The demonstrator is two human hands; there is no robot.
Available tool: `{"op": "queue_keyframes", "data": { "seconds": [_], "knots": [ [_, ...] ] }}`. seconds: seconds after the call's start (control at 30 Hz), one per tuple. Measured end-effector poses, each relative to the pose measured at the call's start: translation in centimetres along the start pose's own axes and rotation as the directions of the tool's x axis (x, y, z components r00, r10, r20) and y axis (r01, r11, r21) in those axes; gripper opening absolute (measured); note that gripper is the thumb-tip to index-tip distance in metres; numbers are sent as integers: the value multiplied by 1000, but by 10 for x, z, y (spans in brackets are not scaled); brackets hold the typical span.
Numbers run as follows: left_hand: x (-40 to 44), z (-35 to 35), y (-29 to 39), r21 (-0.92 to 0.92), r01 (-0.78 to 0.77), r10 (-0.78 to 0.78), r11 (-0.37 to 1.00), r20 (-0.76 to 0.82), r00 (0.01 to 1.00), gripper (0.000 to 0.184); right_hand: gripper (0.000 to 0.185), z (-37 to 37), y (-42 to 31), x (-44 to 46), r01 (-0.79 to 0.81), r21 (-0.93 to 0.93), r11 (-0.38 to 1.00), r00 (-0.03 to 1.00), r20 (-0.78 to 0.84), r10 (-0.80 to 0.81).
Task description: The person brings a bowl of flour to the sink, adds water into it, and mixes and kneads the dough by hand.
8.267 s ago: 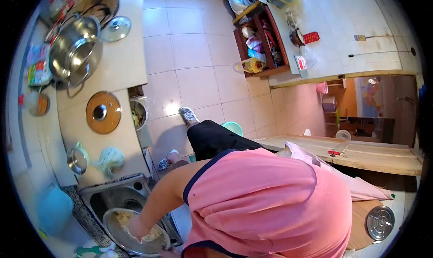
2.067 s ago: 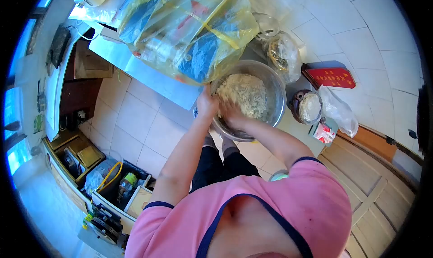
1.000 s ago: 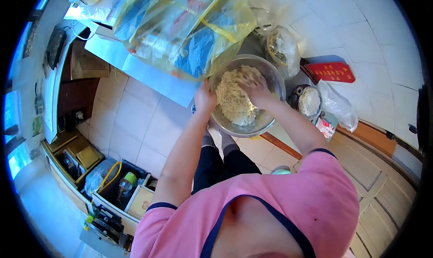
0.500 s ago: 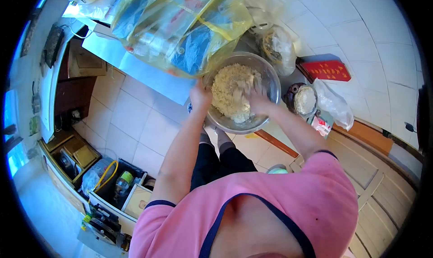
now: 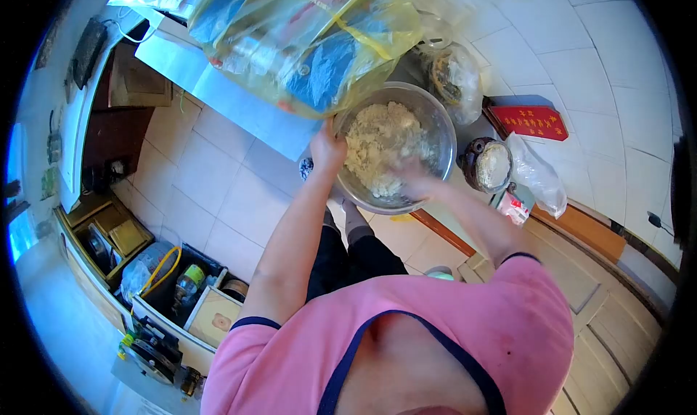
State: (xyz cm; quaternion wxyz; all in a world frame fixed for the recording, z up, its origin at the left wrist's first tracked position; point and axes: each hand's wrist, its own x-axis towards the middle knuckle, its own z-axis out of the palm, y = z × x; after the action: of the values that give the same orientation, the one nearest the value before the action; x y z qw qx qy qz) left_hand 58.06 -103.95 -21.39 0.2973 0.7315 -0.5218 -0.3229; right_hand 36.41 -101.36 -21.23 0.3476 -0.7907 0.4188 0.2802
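Note:
A round metal bowl (image 5: 444,136) holds pale, crumbly dough (image 5: 381,143). At its left rim is my left hand (image 5: 328,150), closed round the edge. Inside the bowl, on the right of the dough, my right hand (image 5: 417,177) is smeared by motion, and its fingers cannot be made out. Just above the bowl's left side lies a large yellow plastic bag (image 5: 290,45) with blue and red things inside. A dark pot with white powder (image 5: 494,165) stands to the right of the bowl.
Near the wall are a clear bag (image 5: 457,81), a red card (image 5: 530,122) and a white plastic bag (image 5: 539,172). Open drawers (image 5: 196,288) with bottles are at the lower left. A wooden door (image 5: 581,292) is at the lower right.
Since the earliest frame, the view has turned from the sink to this counter. Over the last second my right hand has moved down within the bowl, while my left hand has stayed at the rim.

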Motion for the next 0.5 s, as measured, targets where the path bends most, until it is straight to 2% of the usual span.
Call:
{"op": "queue_keyframes", "data": {
  "seconds": [0.03,0.07,0.1,0.13,0.17,0.23,0.27,0.33,0.4,0.47,0.5],
  "knots": [
    [1,2,-1,-6,-13,13,1000,-17,1000,48,67,21,-10,5,47,65,997,999,-1,-47],
    [2,1,0,-5,-14,13,1000,-14,1000,48,67,38,-26,18,126,158,979,987,-123,-107],
    [3,-1,2,-7,16,-16,1000,52,999,49,67,40,-33,36,130,153,980,986,-122,-111],
    [3,-3,4,-6,48,-47,999,117,992,50,68,35,-37,58,96,-31,995,985,-139,-100],
    [6,-3,3,-2,52,-51,999,110,993,50,68,28,-35,76,57,-210,976,983,-161,-92],
    [7,-5,1,59,55,-64,997,173,983,51,67,-37,-21,55,12,-219,976,968,-243,-66],
    [5,-6,3,54,62,-70,997,174,982,51,67,-35,-7,43,13,-222,975,970,-235,-66],
    [4,-9,7,43,88,-94,995,166,982,50,65,-35,18,24,-127,-131,983,961,-262,89],
    [4,-7,6,42,86,-91,995,142,986,51,62,-10,8,-1,-194,113,975,968,-140,209],
    [2,-5,4,41,90,-94,995,125,988,51,65,19,-21,-4,-98,24,995,992,-76,100],
    [2,-5,4,49,103,-109,993,154,982,51,65,33,-32,9,-102,27,994,992,-69,103]
  ]
}}
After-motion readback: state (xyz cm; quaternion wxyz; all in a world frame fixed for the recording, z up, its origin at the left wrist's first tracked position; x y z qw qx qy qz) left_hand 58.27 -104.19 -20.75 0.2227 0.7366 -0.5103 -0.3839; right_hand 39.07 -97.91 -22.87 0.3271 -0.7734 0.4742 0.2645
